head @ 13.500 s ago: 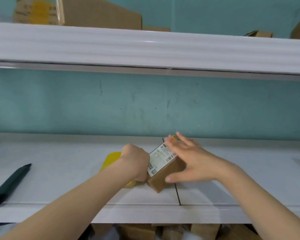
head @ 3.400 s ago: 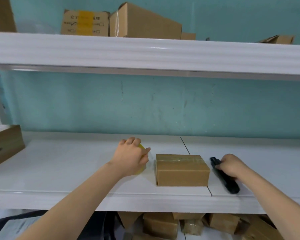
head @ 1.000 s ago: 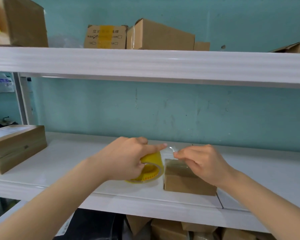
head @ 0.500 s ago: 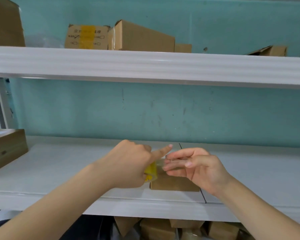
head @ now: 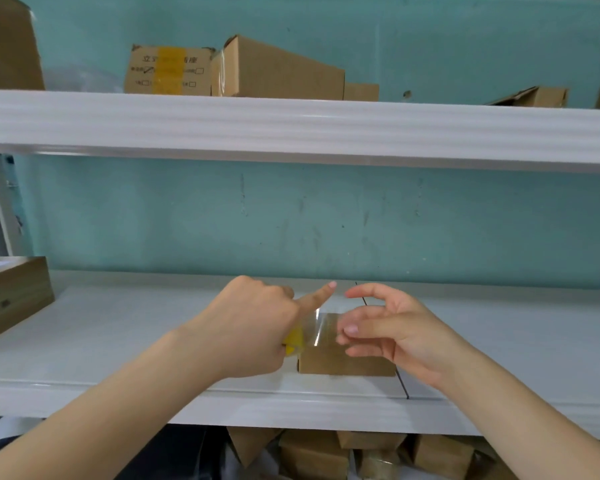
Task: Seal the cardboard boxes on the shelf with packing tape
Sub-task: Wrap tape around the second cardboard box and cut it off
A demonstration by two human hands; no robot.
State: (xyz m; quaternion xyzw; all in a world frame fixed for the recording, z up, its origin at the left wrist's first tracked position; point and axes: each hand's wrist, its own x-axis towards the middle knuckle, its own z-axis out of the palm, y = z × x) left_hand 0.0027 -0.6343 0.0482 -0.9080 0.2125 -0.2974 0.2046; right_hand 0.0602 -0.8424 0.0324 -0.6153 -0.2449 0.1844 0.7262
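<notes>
A small brown cardboard box (head: 343, 362) stands near the front of the white middle shelf (head: 118, 327). My left hand (head: 253, 327) grips the yellow tape roll (head: 293, 339) just left of the box, with the index finger stretched out over it. A short strip of clear tape (head: 319, 329) runs from the roll to my right hand (head: 402, 334), which holds its free end at the fingertips above the box's top. Most of the roll is hidden behind my left hand.
A flat brown box (head: 11, 292) lies at the shelf's left end. The upper shelf beam (head: 291, 126) hangs low overhead and carries several cardboard boxes (head: 278, 71). More boxes (head: 312, 459) are piled below the front edge. A teal wall backs the shelf.
The hands have drawn slightly apart and a clear strip now spans from roll to right fingers. About three seconds ago my right hand rested on a black tool beside the box.
</notes>
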